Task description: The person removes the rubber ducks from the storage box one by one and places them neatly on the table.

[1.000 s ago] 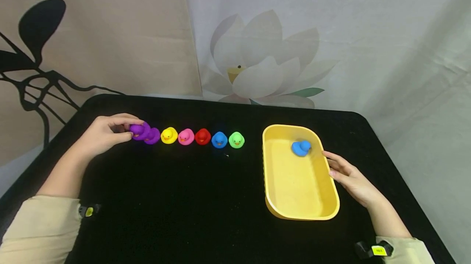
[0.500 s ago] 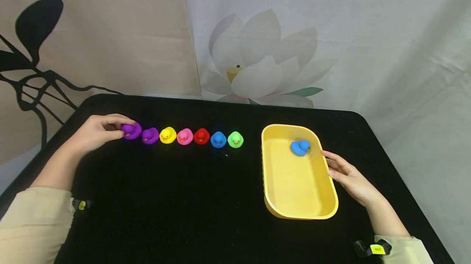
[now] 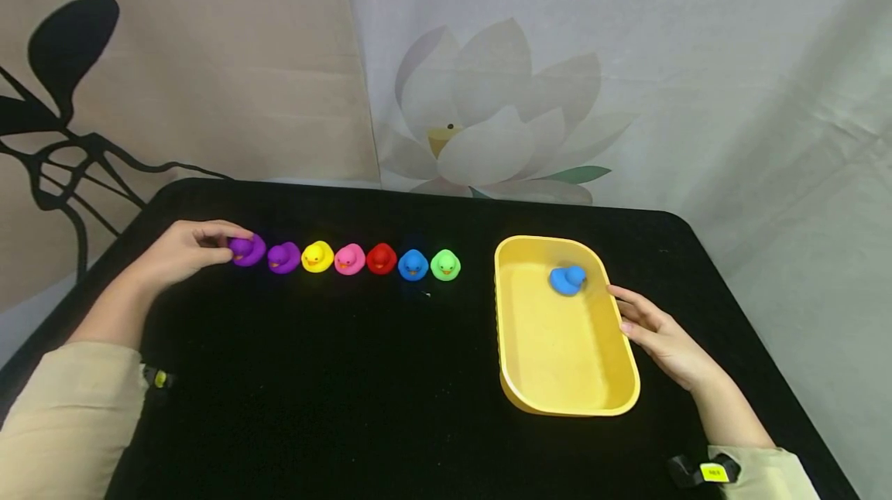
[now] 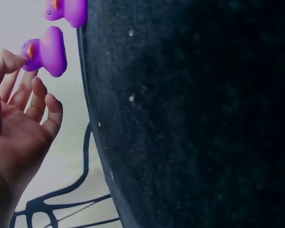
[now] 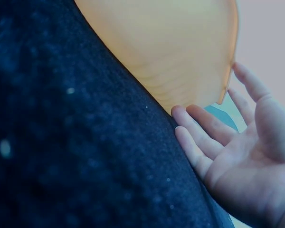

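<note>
My left hand [image 3: 183, 256] pinches a purple rubber duck [image 3: 248, 250] at the left end of a row. In the left wrist view, the thumb and a finger hold that duck by its head, and the other fingers are loosely bent. Just right of it sits a second purple duck [image 3: 284, 258], a small gap apart. My right hand [image 3: 660, 337] rests with relaxed fingers against the right wall of a yellow basin [image 3: 507, 330]. In the right wrist view, the thumb is at the basin's rim and the fingertips are by its side. A blue duck [image 3: 567, 280] lies inside the basin.
The row continues rightward with a yellow duck [image 3: 317, 256], a pink duck [image 3: 350, 259], a red duck [image 3: 381, 259], another blue duck [image 3: 413, 265] and a green duck [image 3: 445, 265]. All stand on a black-covered table [image 3: 313, 376]. A printed cloth [image 3: 279, 59] hangs behind it.
My left hand has moved the held purple duck left, away from the second purple duck it overlapped in view, then slightly lower. My right hand has stayed at the basin.
</note>
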`<action>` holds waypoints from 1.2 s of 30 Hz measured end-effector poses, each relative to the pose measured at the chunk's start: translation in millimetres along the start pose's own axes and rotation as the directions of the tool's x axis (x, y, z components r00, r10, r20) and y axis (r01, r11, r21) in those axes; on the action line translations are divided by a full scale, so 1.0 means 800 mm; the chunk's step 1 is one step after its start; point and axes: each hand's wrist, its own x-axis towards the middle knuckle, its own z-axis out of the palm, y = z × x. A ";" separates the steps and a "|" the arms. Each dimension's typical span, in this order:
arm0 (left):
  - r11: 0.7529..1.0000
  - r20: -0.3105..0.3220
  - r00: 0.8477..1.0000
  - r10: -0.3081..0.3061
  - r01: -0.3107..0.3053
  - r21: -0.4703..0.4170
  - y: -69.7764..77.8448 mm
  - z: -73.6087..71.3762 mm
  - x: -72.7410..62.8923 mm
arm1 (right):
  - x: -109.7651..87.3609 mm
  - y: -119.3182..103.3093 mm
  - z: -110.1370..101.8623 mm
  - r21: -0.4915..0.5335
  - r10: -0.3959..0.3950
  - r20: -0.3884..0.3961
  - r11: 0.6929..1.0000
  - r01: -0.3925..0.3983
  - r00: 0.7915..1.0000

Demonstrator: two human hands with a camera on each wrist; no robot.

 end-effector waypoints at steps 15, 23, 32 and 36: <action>0.999 0.080 0.997 -0.020 0.024 -0.044 -0.006 0.002 0.004 | 0.000 -0.001 0.001 -0.001 0.004 -0.004 1.000 -0.004 1.000; 0.997 0.114 0.993 -0.037 0.044 -0.060 -0.011 0.005 0.008 | 0.001 -0.001 0.000 0.026 0.014 0.003 1.000 -0.014 1.000; 0.996 0.125 0.990 -0.072 0.078 -0.043 -0.010 0.006 0.006 | 0.002 0.000 0.000 0.018 0.029 -0.010 0.999 -0.029 1.000; 0.995 0.126 0.988 -0.087 0.092 -0.037 -0.008 0.005 0.006 | 0.002 0.001 -0.002 0.019 0.023 -0.005 1.000 -0.023 1.000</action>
